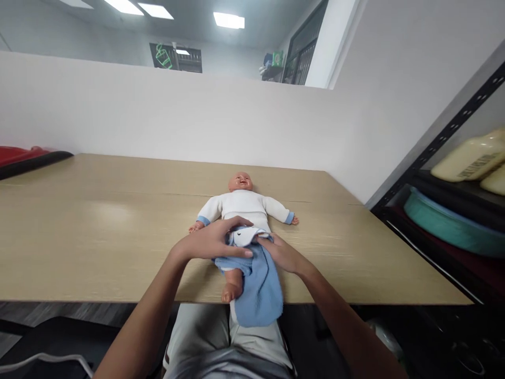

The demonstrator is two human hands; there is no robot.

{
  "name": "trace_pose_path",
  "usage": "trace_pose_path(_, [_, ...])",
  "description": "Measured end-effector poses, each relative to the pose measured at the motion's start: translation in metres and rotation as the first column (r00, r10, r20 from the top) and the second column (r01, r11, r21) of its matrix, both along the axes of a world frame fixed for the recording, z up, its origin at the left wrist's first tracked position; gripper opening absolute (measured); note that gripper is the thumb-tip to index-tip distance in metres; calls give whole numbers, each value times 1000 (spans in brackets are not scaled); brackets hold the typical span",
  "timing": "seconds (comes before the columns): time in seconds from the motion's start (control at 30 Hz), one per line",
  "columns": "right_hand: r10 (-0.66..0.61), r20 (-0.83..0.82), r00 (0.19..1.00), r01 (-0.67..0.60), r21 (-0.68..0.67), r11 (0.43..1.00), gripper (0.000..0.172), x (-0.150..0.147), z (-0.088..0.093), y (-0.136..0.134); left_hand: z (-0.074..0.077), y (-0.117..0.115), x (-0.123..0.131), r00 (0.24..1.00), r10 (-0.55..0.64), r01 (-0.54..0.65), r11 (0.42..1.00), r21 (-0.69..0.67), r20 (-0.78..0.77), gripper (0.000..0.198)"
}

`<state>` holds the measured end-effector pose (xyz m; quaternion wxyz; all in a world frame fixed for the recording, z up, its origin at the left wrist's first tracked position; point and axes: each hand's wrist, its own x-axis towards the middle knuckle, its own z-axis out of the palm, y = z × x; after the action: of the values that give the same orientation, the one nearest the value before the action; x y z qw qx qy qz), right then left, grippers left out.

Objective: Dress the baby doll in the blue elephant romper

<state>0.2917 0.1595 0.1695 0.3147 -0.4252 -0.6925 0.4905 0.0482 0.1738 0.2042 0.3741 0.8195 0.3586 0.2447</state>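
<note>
Left hand [209,239] and right hand [286,255] clasped the waistband [240,236] of blue trousers [262,292] partly on the baby doll [244,204], face-up on the table [118,247]; adjusting them seemed the step, the next move likely calling for a wider waistband

A wood-toned counter [118,226] meets a white wall [189,116] along its far edge. High beyond the counter, 4 lit panels [229,20] shine in the ceiling [189,21], near a dark-framed window [303,52]. Black shelving [445,123] rises right of the counter; grey plank flooring [39,306] shows below its left side.
</note>
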Motion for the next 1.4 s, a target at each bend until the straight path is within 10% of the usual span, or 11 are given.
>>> trace_pose_path(0.27, [84,199,976,-111,133,985,44,43,15,-26,-7,39,18,990,-134,125,978,-170,-40,41])
trace_pose_path(0.6, [-56,-135,989,57,3,998,55,44,-19,-26,12,21,41,942,-298,275,949,-152,-154,57])
trace_pose_path(0.83, [298,18,954,-292,-139,946,48,65,-7,-31,-19,36,39,951,-308,292,857,-424,34,33])
trace_pose_path(1.1, [-1,-164,986,-12,-81,997,67,62,-27,-27,-32,41,28,943,-309,332,849,-411,123,47])
trace_pose_path(1.4, [269,187,945,-247,-133,960,47,51,-6,-40,-30,37,31,949,-307,265,900,-345,-71,52])
